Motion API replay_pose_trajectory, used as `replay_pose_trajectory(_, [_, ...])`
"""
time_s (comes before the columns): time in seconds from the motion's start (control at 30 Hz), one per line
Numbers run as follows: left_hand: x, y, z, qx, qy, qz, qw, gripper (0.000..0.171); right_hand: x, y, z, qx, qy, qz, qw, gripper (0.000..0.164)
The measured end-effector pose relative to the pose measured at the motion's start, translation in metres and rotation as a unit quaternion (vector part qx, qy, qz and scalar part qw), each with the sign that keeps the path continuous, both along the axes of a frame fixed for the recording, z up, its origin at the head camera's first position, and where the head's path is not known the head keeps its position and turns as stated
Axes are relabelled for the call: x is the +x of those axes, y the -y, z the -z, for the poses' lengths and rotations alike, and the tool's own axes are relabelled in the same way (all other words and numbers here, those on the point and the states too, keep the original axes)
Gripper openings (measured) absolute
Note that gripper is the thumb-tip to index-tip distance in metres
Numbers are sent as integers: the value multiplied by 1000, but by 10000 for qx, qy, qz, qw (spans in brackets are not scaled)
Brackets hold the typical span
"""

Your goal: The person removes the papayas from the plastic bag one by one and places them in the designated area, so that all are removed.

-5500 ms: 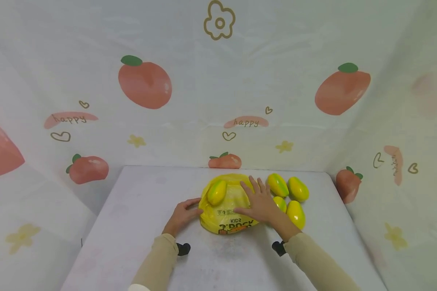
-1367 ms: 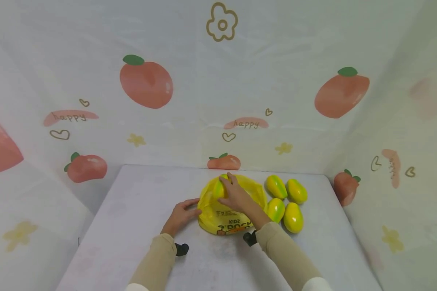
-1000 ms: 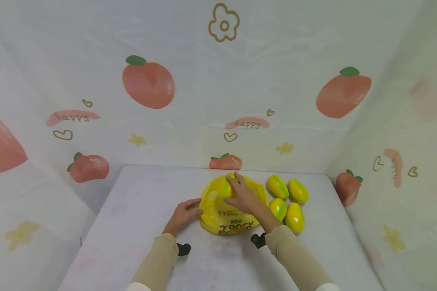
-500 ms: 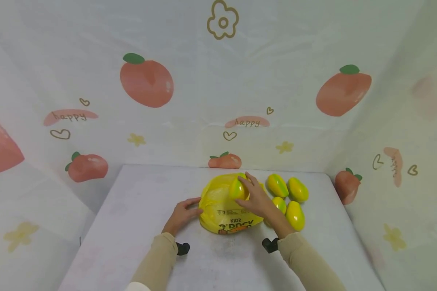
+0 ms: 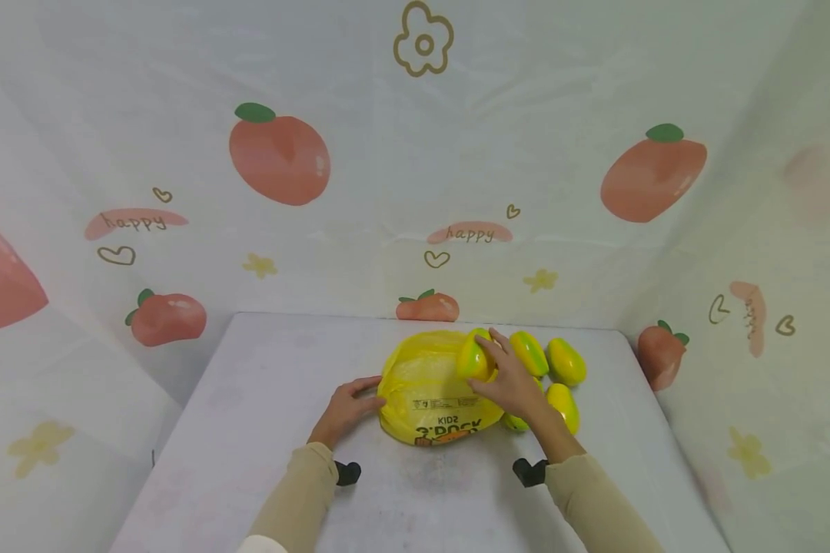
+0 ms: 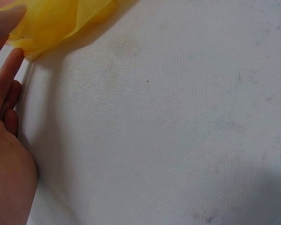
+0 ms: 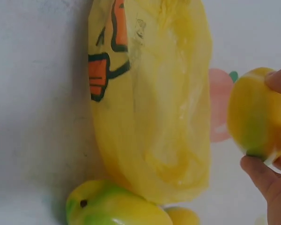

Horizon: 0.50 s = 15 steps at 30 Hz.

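Observation:
My right hand [image 5: 515, 385] grips a yellow-green mango [image 5: 473, 358] between thumb and fingers, above the right rim of a yellow plastic bag [image 5: 422, 376]. In the right wrist view the held mango [image 7: 248, 115] hangs beside the bag [image 7: 154, 103], clear of its side. My left hand [image 5: 346, 411] rests at the bag's left edge. The left wrist view has the fingers of that hand [image 6: 7, 154] nearly straight, touching the bag [image 6: 61, 23] at its edge. The bag stands with its mouth open and dark lettering on its near side.
Several more mangoes [image 5: 566, 361] lie on the white table [image 5: 283, 353] just right of the bag, partly behind my right hand and forearm. One mango [image 7: 112, 204] sits close against the bag. A printed curtain [image 5: 360, 253] closes off the back and sides.
At first the mango lay in the bag with my right hand open above. The right hand then took hold of it and has moved it up and right to the rim. My left hand stays.

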<state>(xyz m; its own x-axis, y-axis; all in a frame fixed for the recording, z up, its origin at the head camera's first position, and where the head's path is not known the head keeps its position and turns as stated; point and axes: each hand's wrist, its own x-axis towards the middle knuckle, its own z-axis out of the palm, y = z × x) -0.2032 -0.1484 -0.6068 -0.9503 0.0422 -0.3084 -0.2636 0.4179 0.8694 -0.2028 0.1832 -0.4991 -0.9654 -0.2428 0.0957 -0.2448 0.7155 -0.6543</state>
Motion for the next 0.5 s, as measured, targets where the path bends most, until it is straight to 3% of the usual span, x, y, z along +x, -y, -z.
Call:
replay_pose_trajectory(0.17, [0, -1, -1, -5, 12, -1, 10000, 51, 5, -13, -1, -220, 20, 77, 9997, 80])
replay_pose_trajectory(0.5, [0, -1, -2, 23, -99, 37, 9999, 50, 15, -42, 0, -176, -126, 353, 9991, 77])
